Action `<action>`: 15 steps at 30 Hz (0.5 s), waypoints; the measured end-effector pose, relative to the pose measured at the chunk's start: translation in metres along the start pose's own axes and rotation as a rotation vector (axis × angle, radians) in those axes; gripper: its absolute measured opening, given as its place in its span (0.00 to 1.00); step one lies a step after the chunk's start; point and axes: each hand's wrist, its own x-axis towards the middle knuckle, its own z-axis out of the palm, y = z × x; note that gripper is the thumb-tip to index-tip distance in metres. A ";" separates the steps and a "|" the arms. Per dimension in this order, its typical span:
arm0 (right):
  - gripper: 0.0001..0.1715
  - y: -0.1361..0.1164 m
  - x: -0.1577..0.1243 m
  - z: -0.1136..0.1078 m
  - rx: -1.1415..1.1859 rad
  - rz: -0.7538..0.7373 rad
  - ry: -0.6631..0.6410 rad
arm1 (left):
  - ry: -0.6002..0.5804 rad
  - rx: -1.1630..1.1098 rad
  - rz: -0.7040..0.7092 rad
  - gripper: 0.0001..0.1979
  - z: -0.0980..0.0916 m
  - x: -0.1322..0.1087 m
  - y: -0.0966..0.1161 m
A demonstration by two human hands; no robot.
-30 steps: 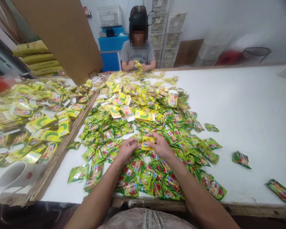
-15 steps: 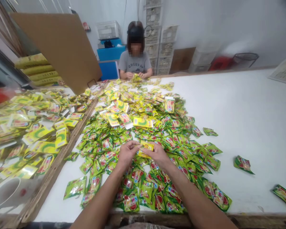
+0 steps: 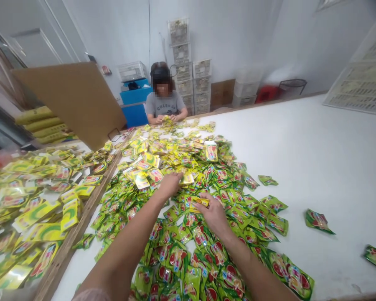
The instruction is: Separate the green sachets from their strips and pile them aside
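Observation:
My right hand [image 3: 213, 211] pinches a small yellow packet [image 3: 199, 204] between thumb and fingers, just above the heap. Farther forward, my left hand [image 3: 171, 184] reaches over a yellow carton [image 3: 187, 179] with a white flap. Its fingertips are partly hidden and blurred, so whether they grip the carton does not show. Beneath both hands spreads a heap of glossy green sachets [image 3: 178, 255] printed with red fruit. More yellow cartons [image 3: 141, 179] lie on the heap's far side, and one with a white top [image 3: 211, 151] rests to their right.
A wooden strip [image 3: 81, 217] divides the white table [image 3: 269, 142] from many yellow cartons [image 3: 37, 213] at left. Across the table a person [image 3: 166, 104] handles yellow packets. A cardboard sheet [image 3: 72, 100] leans at left. Loose sachets [image 3: 318, 221] lie rightward; a white crate [image 3: 360, 79] stands far right.
My left hand has let go of the yellow packet and moved forward to the carton. My right hand keeps the packet. The view has tilted up and shifted right.

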 end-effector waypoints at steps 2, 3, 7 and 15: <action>0.19 0.000 0.001 -0.003 -0.005 0.015 0.017 | 0.045 0.002 -0.046 0.21 -0.001 -0.008 -0.003; 0.20 -0.001 0.002 -0.005 0.007 0.026 0.019 | 0.074 -0.036 -0.069 0.19 -0.003 -0.017 -0.005; 0.24 -0.005 0.004 -0.010 0.178 0.024 0.094 | 0.057 -0.552 -0.108 0.21 -0.001 -0.063 -0.003; 0.21 -0.006 0.006 -0.015 0.087 -0.021 -0.078 | -0.003 -1.206 -0.149 0.17 0.030 -0.127 0.023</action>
